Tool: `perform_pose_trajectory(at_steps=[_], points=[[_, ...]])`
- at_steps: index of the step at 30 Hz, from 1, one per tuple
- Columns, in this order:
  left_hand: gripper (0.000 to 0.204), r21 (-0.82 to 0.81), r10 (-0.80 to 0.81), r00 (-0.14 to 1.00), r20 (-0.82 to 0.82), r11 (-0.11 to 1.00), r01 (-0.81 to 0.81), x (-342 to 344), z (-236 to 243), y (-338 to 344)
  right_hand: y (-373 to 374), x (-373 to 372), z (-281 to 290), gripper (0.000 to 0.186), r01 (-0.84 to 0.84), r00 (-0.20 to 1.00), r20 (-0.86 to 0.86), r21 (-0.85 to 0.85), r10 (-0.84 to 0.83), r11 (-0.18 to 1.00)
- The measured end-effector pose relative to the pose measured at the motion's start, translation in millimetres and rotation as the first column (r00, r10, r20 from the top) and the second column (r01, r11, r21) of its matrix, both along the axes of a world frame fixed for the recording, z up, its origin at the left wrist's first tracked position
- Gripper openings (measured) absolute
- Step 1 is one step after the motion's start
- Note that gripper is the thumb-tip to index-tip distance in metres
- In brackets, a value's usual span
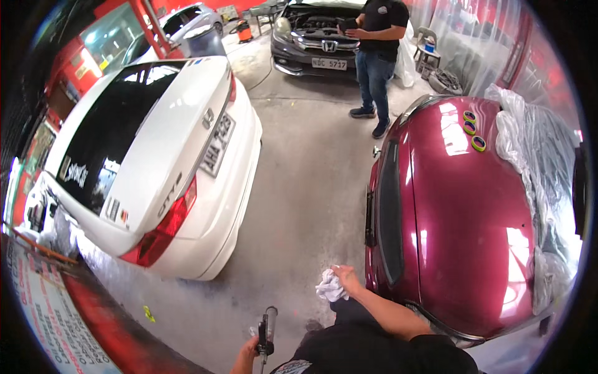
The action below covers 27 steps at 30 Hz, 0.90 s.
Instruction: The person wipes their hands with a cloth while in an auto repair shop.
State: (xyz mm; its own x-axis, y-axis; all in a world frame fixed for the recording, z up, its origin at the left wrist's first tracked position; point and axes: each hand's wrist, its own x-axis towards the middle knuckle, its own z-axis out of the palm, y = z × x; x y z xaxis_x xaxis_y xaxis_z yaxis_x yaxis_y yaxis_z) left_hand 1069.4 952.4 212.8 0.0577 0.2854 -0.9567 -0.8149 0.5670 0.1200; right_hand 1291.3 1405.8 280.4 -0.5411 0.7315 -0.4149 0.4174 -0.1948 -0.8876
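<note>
My left hand (250, 346) is at the lower edge, closed round the handle of a black caulking gun (268, 329). Its greyish barrel points away from me, and a thin rod sticks out toward me. To the right, my right hand (349, 278) grips a crumpled white cloth (331, 287), which hangs over the floor just left of the maroon car (464, 206). That hand is apart from the car's body. Some of its fingers are hidden behind the cloth.
On my left stands a white sedan (205, 234), rear toward the aisle. A person (377, 56) stands by a dark car (314, 40) with its hood raised. Several tape rolls (478, 143) lie on the maroon car beside plastic sheeting (542, 156). A yellow-green scrap (149, 313) lies on the floor.
</note>
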Motion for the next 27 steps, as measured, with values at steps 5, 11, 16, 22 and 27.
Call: perform_pose_trajectory(at_steps=[5, 11, 16, 22, 27], points=[[0.025, 0.066, -0.132, 0.982, -0.133, 0.988, 0.141, -63, 26, 135, 84, -17, -8, 0.026, 0.086, 0.987, -0.103, -0.327, -0.126, 0.941], [0.029, -0.024, -0.167, 0.976, -0.142, 0.986, 0.165, -98, 39, 231, 171, -54, 66, 0.027, 0.017, 0.978, -0.192, -0.326, -0.084, 0.945], [0.027, 0.193, -0.065, 0.998, 0.016, 0.979, 0.061, -106, 50, 224, 194, -88, 45, 0.028, 0.095, 0.937, -0.280, -0.366, -0.207, 0.926], [0.038, 0.445, 0.053, 0.995, -0.088, 0.896, -0.009, -117, -12, 129, 196, -115, -30, 0.020, 0.228, 0.900, -0.273, -0.371, -0.341, 0.900], [0.044, 0.134, 0.290, 0.955, -0.055, 0.950, -0.281, -77, 8, 87, 180, -148, -18, 0.016, 0.075, 0.939, -0.226, -0.603, -0.260, 0.794]])
